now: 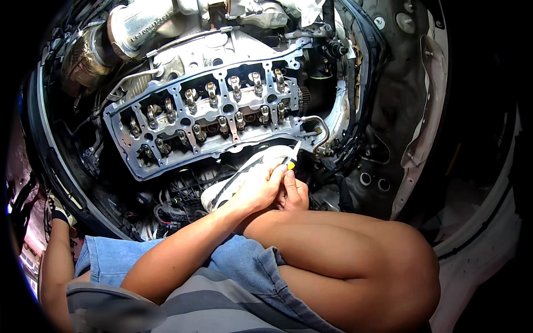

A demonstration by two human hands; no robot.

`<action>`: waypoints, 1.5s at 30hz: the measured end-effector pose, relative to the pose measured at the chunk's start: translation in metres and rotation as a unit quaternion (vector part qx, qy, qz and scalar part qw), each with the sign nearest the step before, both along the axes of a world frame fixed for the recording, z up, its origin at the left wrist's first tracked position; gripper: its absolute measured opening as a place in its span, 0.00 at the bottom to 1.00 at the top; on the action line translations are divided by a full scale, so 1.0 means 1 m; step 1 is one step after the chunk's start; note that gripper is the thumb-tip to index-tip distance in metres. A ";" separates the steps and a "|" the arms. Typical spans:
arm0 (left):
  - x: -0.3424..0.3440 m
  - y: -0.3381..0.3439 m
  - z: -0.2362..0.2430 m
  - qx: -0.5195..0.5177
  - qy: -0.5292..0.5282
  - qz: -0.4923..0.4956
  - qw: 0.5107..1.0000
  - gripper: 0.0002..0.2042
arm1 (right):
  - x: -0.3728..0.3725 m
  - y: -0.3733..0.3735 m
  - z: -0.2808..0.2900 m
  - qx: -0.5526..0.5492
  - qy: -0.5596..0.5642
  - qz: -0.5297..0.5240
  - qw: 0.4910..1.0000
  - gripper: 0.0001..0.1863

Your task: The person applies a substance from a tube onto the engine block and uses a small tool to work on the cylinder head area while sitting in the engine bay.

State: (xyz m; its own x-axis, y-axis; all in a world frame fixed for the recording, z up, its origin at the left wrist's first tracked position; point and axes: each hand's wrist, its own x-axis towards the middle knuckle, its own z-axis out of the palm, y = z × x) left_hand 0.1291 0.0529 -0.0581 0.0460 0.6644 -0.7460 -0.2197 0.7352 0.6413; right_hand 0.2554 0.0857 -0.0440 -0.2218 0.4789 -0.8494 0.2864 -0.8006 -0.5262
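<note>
In front of the engine, my two hands are close together over my white shoe (pixel 244 176). Between them is a small slim piece with a pointed white tip (pixel 298 147), a dark middle and a yellow part (pixel 290 165). My left hand (pixel 264 184) pinches it, fingers closed, its forearm reaching in from the lower left. My right hand (pixel 294 193) has curled fingers, with its thumb against the piece's yellow part; its forearm is hidden behind my bent leg. The tip points up toward the near right corner of the exposed cylinder head (pixel 229 108).
Rows of valve rockers (pixel 212 94) show in the head's bays. A bent metal pipe (pixel 326 133) lies by its right end. Behind are a large cast metal duct (pixel 141 28) and a foil-wrapped part (pixel 83 61). My bent leg (pixel 355 250) spans the near right; hoses and wiring crowd the bay.
</note>
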 end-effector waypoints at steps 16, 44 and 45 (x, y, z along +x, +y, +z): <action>0.003 0.007 -0.013 -0.007 0.033 0.021 0.999 0.17 | -0.007 0.013 0.010 -0.057 0.048 -0.005 0.997 0.20; 0.022 0.005 -0.022 0.061 0.195 0.059 0.977 0.11 | -0.047 0.033 0.040 0.107 0.039 0.050 0.992 0.15; 0.019 0.000 -0.021 0.079 0.231 0.054 0.968 0.11 | -0.041 0.016 0.016 0.070 0.027 0.006 0.997 0.16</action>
State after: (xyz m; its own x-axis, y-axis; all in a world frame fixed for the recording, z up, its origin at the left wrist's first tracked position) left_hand 0.1485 0.0524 -0.0793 -0.3449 0.7545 -0.5584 0.0469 0.6080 0.7925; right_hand 0.2145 0.1014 -0.0278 -0.2723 0.5888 -0.7611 0.2644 -0.7147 -0.6475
